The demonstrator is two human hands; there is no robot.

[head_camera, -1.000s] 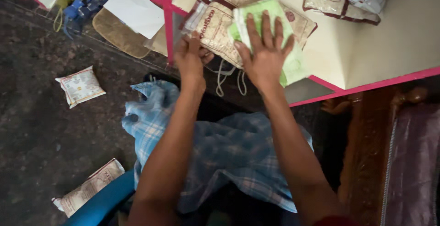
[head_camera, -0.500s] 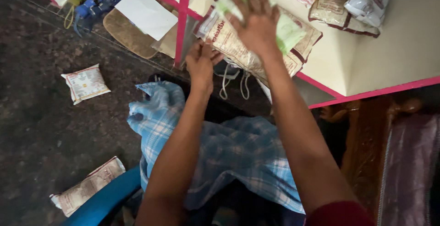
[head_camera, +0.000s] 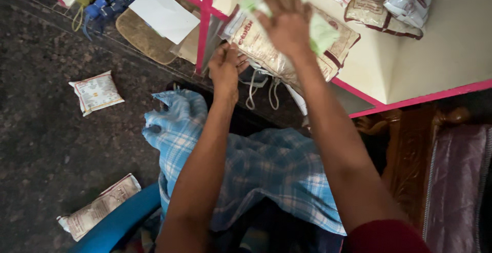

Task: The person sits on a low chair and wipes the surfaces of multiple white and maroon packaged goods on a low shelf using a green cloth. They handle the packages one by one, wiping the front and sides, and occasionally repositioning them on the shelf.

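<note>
Right hand [head_camera: 288, 19] flat, fingers spread apart, pressing green cloth [head_camera: 322, 30] onto printed sack [head_camera: 266, 50] at the worktop [head_camera: 451, 53] edge. Left hand [head_camera: 227, 67] fingers clamped on sack's lower edge. 2 packets [head_camera: 95, 92] lie on the floor [head_camera: 46, 145].

both arms outstretched, right hand [head_camera: 288, 19] flat
</note>
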